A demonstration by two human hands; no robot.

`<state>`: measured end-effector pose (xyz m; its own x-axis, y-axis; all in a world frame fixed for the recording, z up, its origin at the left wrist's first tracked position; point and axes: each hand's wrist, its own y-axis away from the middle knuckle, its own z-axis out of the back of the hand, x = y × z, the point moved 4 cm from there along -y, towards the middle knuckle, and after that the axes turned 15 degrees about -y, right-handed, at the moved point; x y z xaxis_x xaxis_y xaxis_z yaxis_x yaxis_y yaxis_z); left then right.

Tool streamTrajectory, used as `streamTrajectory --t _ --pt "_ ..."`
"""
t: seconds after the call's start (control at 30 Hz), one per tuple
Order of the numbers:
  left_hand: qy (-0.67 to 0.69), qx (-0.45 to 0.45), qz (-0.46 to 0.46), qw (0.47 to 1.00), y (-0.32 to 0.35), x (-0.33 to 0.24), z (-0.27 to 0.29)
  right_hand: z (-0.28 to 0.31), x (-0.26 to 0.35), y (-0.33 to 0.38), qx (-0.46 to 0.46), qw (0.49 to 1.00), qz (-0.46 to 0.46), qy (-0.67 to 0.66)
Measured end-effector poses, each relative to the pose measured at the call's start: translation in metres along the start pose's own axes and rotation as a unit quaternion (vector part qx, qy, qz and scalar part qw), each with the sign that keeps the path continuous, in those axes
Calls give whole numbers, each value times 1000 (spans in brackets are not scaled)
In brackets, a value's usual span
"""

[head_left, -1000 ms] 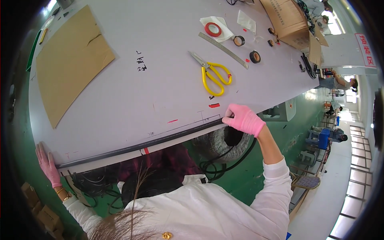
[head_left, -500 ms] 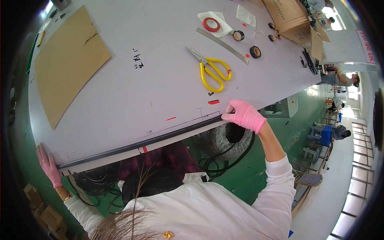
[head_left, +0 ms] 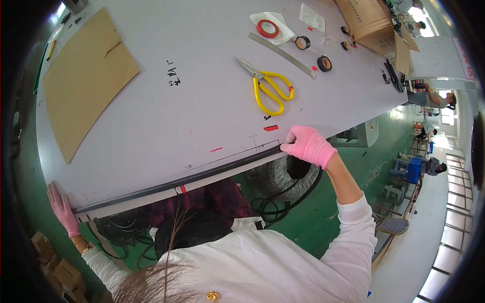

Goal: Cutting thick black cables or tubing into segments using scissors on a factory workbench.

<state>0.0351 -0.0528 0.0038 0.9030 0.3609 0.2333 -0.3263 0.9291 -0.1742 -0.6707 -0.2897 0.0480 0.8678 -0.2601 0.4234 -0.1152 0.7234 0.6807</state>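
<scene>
Black tube [head_left: 202, 173] lies along the near edge of the bench [head_left: 151, 126], spanning the gap between both hands. The right hand [head_left: 309, 147] pinches its right end; the left hand [head_left: 63, 211] rests with fingers outstretched at the other end, though whether it presses on the tube I cannot tell. With the tube so near the edge, a slackened pinch could let it roll off; a tug rightward could slide its far end away. Counted: one tube, one pair of yellow-handled scissors [head_left: 258, 76], one metal ruler [head_left: 283, 55], one red tape roll [head_left: 258, 29], four black tape rolls [head_left: 320, 62], one flat cardboard sheet [head_left: 86, 86], one cardboard box [head_left: 366, 25].
</scene>
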Motion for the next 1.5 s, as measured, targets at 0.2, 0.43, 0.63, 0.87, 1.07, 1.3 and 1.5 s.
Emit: streamTrajectory --t 0.2,0.43,0.63,0.87,1.07,1.3,1.5 --pt "-19 -2 4 1000 -5 -10 8 0 1 2 -35 999 19 16" --pt "120 -82 -9 989 -9 -192 45 1 5 -2 -9 998 21 50" --pt "294 21 -257 920 0 -494 164 1 1 4 -16 1000 19 17" --pt "267 153 -244 920 -8 -570 181 -7 -11 2 -64 994 89 22" --pt "226 175 -249 925 -9 -578 184 -9 -19 8 -101 982 154 -28" --pt "280 105 -299 906 -2 -573 181 -22 -30 41 -180 917 308 -180" --pt "330 228 -276 873 10 -556 187 0 -14 37 -176 911 335 -165"
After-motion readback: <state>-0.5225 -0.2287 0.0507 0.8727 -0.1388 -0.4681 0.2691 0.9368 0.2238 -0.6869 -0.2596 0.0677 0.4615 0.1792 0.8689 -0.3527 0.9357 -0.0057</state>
